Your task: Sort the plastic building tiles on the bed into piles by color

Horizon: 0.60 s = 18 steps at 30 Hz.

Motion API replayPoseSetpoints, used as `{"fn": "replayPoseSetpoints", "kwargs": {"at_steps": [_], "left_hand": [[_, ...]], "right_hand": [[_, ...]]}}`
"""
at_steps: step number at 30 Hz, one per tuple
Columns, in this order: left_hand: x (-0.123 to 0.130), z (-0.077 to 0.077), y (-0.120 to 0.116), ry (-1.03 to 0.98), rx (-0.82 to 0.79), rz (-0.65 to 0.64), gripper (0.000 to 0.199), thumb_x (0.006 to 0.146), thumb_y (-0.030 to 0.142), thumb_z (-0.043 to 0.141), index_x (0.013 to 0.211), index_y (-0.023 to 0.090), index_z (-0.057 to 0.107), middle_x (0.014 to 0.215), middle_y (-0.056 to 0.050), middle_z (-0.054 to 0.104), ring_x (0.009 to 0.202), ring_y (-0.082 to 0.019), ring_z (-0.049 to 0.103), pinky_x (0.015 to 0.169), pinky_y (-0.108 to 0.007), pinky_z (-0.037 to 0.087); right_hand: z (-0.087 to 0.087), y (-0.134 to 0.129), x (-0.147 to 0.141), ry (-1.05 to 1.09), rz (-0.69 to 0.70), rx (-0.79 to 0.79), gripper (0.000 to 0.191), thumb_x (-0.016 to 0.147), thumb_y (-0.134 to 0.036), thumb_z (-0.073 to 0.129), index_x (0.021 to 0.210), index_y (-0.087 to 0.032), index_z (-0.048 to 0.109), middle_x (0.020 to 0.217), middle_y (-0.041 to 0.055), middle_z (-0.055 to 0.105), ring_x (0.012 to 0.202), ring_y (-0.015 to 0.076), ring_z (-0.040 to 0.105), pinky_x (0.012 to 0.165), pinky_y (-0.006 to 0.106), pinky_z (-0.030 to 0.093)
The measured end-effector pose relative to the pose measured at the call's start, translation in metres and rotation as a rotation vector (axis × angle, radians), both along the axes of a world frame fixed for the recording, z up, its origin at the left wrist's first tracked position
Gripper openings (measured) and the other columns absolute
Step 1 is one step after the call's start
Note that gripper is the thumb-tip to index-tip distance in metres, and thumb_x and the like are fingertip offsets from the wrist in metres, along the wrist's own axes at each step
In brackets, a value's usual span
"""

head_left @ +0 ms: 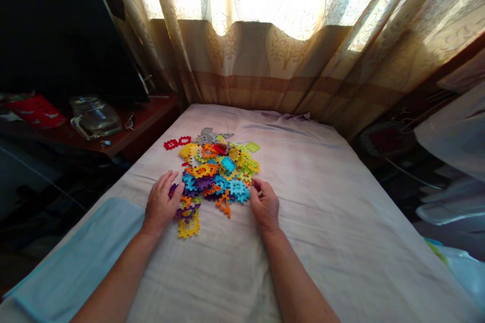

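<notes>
A heap of flat plastic interlocking building pieces with notched edges lies on the bed sheet, in yellow, orange, blue, purple, green, red and grey. My left hand rests at the heap's near left side, fingers stretched and thumb apart, against a purple piece that it partly hides. At the right edge my right hand is loosely curled, thumb and forefinger apart beside a light-blue window-shaped piece. Closest to me lies a yellow window-shaped piece, below a purple one.
The bed sheet is pale and wrinkled. A light-blue cloth lies along its left edge. On a dark red table at left stand a glass jug and a large black screen. Patterned curtains hang behind the bed.
</notes>
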<state>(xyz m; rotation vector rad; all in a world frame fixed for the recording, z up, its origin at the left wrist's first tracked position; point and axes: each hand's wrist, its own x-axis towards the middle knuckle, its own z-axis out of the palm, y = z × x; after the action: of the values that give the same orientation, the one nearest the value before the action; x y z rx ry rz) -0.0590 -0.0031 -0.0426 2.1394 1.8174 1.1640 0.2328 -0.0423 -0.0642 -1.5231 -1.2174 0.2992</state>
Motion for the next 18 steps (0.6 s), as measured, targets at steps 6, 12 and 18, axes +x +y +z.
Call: {"fn": "replayPoseSetpoints", "kwargs": {"at_steps": [6, 12, 18], "left_hand": [[0.01, -0.02, -0.024, -0.061, -0.031, 0.064, 0.051, 0.092, 0.054, 0.043, 0.123, 0.019, 0.063, 0.137, -0.015, 0.059, 0.128, -0.029, 0.054, 0.113, -0.049, 0.039], [0.037, 0.001, -0.033, -0.289, 0.023, -0.016, 0.044, 0.096, 0.045, 0.041, 0.128, 0.019, 0.06, 0.144, -0.013, 0.053, 0.134, -0.023, 0.049, 0.115, -0.04, 0.038], [0.006, -0.002, -0.023, -0.243, 0.069, 0.127, 0.044, 0.093, 0.047, 0.044, 0.125, 0.02, 0.06, 0.139, -0.013, 0.056, 0.133, -0.024, 0.05, 0.117, -0.042, 0.035]], "right_hand": [[0.006, -0.003, 0.015, -0.113, 0.023, -0.17, 0.039, 0.079, -0.036, 0.05, 0.104, -0.017, 0.073, 0.08, 0.0051, 0.072, 0.066, 0.0163, 0.063, 0.07, 0.029, 0.052], [0.008, -0.007, 0.014, -0.157, 0.052, -0.12, 0.033, 0.083, -0.039, 0.05, 0.094, -0.021, 0.075, 0.08, 0.0044, 0.074, 0.062, 0.0159, 0.061, 0.069, 0.029, 0.052], [0.006, -0.006, 0.013, -0.19, 0.008, -0.102, 0.031, 0.083, -0.036, 0.049, 0.091, -0.021, 0.075, 0.081, 0.0047, 0.075, 0.064, 0.0169, 0.063, 0.07, 0.03, 0.052]]}}
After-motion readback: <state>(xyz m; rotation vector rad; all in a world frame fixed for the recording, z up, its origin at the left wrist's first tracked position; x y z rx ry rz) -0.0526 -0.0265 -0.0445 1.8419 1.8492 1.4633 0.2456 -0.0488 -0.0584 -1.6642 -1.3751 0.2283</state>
